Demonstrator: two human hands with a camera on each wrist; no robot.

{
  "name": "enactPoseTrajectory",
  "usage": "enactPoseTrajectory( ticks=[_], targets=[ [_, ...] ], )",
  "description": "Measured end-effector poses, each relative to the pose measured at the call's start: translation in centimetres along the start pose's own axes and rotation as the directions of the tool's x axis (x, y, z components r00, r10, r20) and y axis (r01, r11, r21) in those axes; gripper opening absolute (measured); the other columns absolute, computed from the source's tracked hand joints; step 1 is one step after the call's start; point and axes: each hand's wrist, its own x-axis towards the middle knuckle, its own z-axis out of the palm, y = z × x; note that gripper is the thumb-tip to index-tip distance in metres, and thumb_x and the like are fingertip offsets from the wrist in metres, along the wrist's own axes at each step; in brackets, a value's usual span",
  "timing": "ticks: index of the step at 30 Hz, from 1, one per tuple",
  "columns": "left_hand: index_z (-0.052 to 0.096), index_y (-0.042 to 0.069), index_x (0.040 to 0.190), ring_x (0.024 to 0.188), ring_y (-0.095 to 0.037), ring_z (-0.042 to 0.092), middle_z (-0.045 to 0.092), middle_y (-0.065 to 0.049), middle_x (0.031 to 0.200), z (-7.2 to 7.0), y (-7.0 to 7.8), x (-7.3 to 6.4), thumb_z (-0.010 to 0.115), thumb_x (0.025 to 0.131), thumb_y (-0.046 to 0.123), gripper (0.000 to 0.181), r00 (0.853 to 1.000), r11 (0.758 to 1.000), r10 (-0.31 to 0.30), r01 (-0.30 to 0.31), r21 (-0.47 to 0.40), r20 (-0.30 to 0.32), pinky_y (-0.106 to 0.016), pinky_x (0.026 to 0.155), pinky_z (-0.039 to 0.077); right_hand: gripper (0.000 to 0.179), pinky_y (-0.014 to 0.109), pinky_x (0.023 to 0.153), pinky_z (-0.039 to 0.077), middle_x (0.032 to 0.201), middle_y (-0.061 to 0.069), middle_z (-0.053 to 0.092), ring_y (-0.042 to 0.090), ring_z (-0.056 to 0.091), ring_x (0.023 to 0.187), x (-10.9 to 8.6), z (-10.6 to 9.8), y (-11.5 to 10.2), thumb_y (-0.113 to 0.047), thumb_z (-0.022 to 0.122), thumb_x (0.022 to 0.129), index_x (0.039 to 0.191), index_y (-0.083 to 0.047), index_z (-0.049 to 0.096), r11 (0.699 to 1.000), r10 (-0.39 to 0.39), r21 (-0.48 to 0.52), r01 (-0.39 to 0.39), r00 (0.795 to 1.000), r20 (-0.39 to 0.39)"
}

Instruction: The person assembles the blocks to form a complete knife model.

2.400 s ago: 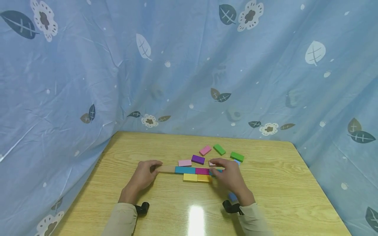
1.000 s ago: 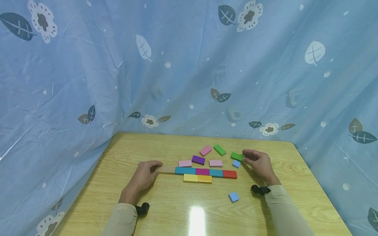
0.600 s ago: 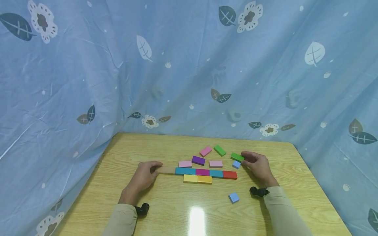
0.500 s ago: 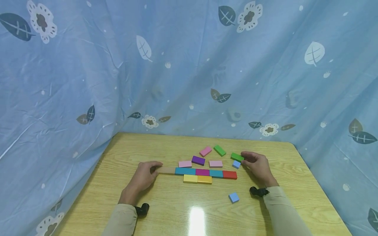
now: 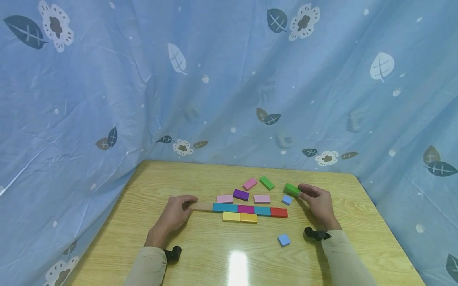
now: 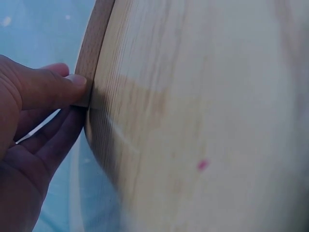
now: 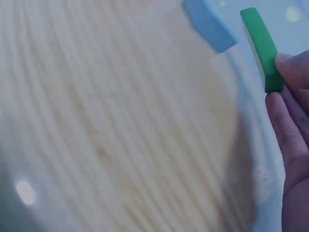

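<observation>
My left hand (image 5: 174, 214) pinches the left end of a plain wooden block (image 5: 203, 206); in the left wrist view the thumb presses on that block's (image 6: 94, 46) side, fingers behind it. From there a straight row runs right: a long teal block (image 5: 225, 207), a magenta one (image 5: 245, 209), a shorter teal one (image 5: 262, 211) and a red one (image 5: 279, 213). My right hand (image 5: 320, 204) pinches a green block (image 5: 292, 190) by its right end, tilted; the right wrist view shows that green block (image 7: 263, 46) between thumb and fingers, apart from a small blue block (image 5: 287, 200).
Two yellow blocks (image 5: 231, 217) lie against the row's near side. Behind it are two light pink blocks (image 5: 262, 199), a purple block (image 5: 241, 194), a darker pink block (image 5: 249, 184) and another green block (image 5: 266, 183). Nearer lies a blue block (image 5: 284, 240) on the wooden table (image 5: 200, 254).
My right hand has left the row, where the red block now shows at the right end, and moved right to the green block. It has raised and tilted that block. The left hand stays put.
</observation>
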Motion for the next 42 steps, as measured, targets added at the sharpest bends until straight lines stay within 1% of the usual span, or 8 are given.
enactPoseTrajectory(
  ticks=[5,10,18,20,27,30,36,42],
  targets=[
    [0.081,0.008,0.127,0.131,-0.034,0.072,0.079,-0.012,0.131,0.0,0.0,-0.1,0.077,0.096,-0.007,0.035,1.0,1.0,-0.013,0.013,0.005,-0.004,-0.05,0.11,0.061,0.042,0.01,0.091,0.059,0.143,0.023,0.071,-0.014,0.067,0.111,-1.5,-0.8,-1.0,-0.021,0.076,0.106,0.144,-0.004,0.071,1.0,-0.01,0.001,0.01,1.0,-0.012],
    [0.081,0.008,0.127,0.131,-0.034,0.072,0.079,-0.012,0.131,-0.1,0.1,-0.1,0.078,0.095,-0.007,0.035,1.0,1.0,-0.009,0.009,0.007,-0.004,-0.051,0.111,0.06,0.039,0.011,0.088,0.061,0.139,0.024,0.073,-0.008,0.071,0.113,-3.4,-1.2,-2.6,-0.015,0.077,0.104,0.141,-0.003,0.073,0.999,-0.032,-0.029,0.031,0.999,-0.041],
    [0.08,0.008,0.128,0.128,-0.032,0.073,0.079,-0.011,0.131,-0.1,0.0,-0.1,0.077,0.096,-0.006,0.035,1.0,1.0,-0.014,0.014,-0.005,0.0,-0.049,0.108,0.062,0.033,0.01,0.085,0.061,0.131,0.021,0.078,-0.009,0.072,0.109,-7.2,-0.5,-5.2,-0.009,0.081,0.1,0.132,-0.002,0.077,0.995,-0.069,-0.081,0.064,0.996,-0.055],
    [0.08,0.008,0.128,0.127,-0.032,0.074,0.079,-0.011,0.13,-0.1,0.0,0.0,0.077,0.096,-0.006,0.035,1.0,1.0,-0.012,0.012,-0.007,0.001,-0.049,0.106,0.063,0.032,0.01,0.085,0.061,0.129,0.019,0.079,-0.009,0.072,0.108,-8.1,0.0,-5.7,-0.009,0.081,0.1,0.131,-0.004,0.078,0.993,-0.076,-0.096,0.07,0.996,-0.054],
    [0.08,0.007,0.128,0.125,-0.031,0.074,0.079,-0.012,0.13,-0.1,0.0,0.0,0.077,0.096,-0.007,0.035,1.0,1.0,-0.014,0.014,-0.015,0.005,-0.048,0.103,0.064,0.031,0.016,0.087,0.064,0.127,0.015,0.08,-0.003,0.075,0.11,-10.4,2.5,-6.6,-0.007,0.082,0.098,0.129,-0.005,0.079,0.998,-0.052,-0.021,0.052,0.999,-0.007],
    [0.08,0.007,0.128,0.125,-0.031,0.074,0.079,-0.012,0.13,-0.1,0.0,0.1,0.077,0.096,-0.007,0.035,1.0,1.0,-0.012,0.012,-0.021,0.007,-0.048,0.103,0.064,0.031,0.016,0.088,0.064,0.125,0.012,0.081,-0.002,0.075,0.11,-11.0,3.7,-6.8,-0.005,0.083,0.096,0.127,-0.006,0.08,0.998,-0.053,-0.013,0.054,0.998,0.016],
    [0.079,0.006,0.129,0.127,-0.033,0.073,0.079,-0.013,0.131,-0.2,0.2,0.1,0.076,0.096,-0.007,0.035,1.0,1.0,-0.011,0.011,-0.02,0.009,-0.05,0.106,0.063,0.032,0.02,0.093,0.064,0.125,0.007,0.082,0.005,0.077,0.113,-11.5,6.0,-7.4,-0.003,0.083,0.095,0.126,-0.008,0.081,0.996,-0.067,0.061,0.063,0.995,0.078],
    [0.08,0.006,0.129,0.126,-0.033,0.073,0.079,-0.013,0.131,-0.1,0.2,0.1,0.076,0.096,-0.006,0.035,1.0,1.0,-0.013,0.013,-0.016,0.01,-0.05,0.104,0.063,0.03,0.022,0.094,0.065,0.123,0.012,0.082,0.009,0.078,0.113,-11.5,8.2,-8.2,-0.005,0.083,0.096,0.125,-0.006,0.081,0.984,-0.106,0.159,0.082,0.983,0.147]
  ],
)
